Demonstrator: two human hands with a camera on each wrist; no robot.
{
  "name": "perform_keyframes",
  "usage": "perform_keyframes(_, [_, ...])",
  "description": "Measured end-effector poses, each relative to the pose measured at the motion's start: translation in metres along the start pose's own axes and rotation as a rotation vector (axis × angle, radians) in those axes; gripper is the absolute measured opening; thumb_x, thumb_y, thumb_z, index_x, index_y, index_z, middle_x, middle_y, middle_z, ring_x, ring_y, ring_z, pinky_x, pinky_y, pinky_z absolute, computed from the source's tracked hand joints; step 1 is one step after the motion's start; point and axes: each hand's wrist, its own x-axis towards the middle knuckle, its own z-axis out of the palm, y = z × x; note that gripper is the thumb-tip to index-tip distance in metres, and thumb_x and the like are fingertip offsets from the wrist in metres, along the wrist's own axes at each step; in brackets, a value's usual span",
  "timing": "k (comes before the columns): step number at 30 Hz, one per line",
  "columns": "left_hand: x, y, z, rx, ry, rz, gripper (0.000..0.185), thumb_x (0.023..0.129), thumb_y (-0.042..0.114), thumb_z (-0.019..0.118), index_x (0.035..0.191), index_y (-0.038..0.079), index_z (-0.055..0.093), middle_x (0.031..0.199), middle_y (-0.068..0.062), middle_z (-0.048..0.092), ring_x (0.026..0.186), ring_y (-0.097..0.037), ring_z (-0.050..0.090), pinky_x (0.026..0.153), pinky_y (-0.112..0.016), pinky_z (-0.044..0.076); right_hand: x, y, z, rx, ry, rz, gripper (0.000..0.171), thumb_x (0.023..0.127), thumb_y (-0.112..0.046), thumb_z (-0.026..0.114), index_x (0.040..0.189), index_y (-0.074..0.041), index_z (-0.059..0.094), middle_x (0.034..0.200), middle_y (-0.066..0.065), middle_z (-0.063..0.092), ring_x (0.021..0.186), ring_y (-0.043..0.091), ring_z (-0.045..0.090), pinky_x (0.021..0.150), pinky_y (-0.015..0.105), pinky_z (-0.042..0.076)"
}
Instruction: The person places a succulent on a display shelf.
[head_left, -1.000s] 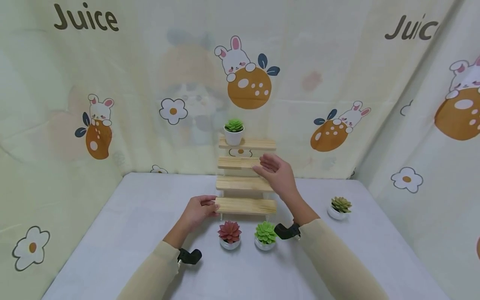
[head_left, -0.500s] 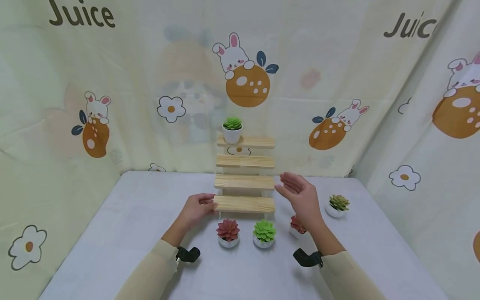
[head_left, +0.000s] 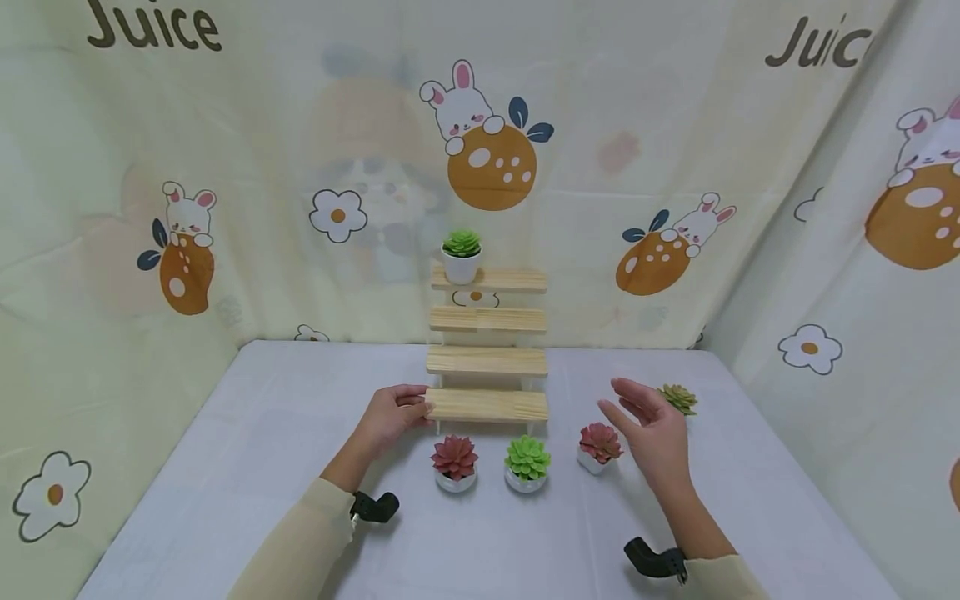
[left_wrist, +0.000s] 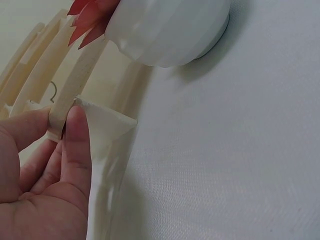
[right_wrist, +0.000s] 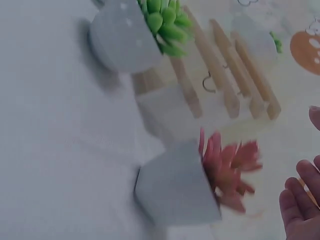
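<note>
1. Wooden stand in the head view, mid-table, toward the back edge of the white table; I watch the left hand pinch the left end of its lowest shelf. Up top, at the left end, sits a potted green succulent. Out front: a round-potted red succulent, then a lime succulent. Further right, the angular-potted red succulent, and just beside it the right hand, fingers apart, half covering an olive succulent toward the table's right edge.
2. Left wrist: I see thumb and fingers clamped on the shelf end, the round-potted red succulent close by.
3. Right wrist: fingertips at my right border, a gap between them and the angular-potted red succulent.
</note>
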Motion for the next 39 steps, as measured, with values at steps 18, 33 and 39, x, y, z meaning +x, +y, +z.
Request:
perform_keyframes(18, [0.0,0.0,0.0,0.007,0.0,-0.003,0.039,0.095,0.001,0.069,0.133,-0.003,0.063,0.113,-0.02,0.069,0.085,-0.018,0.073,0.084,-0.038,0.066,0.0,0.052,-0.047,-0.191,0.363,0.124,0.058,0.086,-0.031,0.084,0.138,-0.015,0.065,0.146,0.003,0.062,0.136,0.008,0.052,0.114,0.021,0.047])
perform_keyframes(33, [-0.001,-0.002,-0.001,-0.042,-0.026,0.05,0.038,0.095,-0.006,0.066,0.132,-0.011,0.06,0.106,-0.018,0.069,0.083,-0.015,0.07,0.082,-0.036,0.067,0.013,0.082,-0.064,-0.145,0.182,0.464,0.102,0.088,-0.057,0.074,0.165,-0.021,0.019,0.171,0.01,0.02,0.153,0.039,0.031,0.124,0.058,0.033])
perform_keyframes(39, [-0.001,0.0,-0.001,-0.056,-0.03,0.06,0.038,0.095,-0.007,0.065,0.132,-0.012,0.06,0.104,-0.018,0.069,0.083,-0.015,0.069,0.08,-0.035,0.067,0.018,0.083,-0.06,-0.119,0.177,0.469,0.106,0.086,-0.052,0.079,0.165,-0.016,0.018,0.171,0.01,0.023,0.153,0.035,0.033,0.124,0.055,0.034])
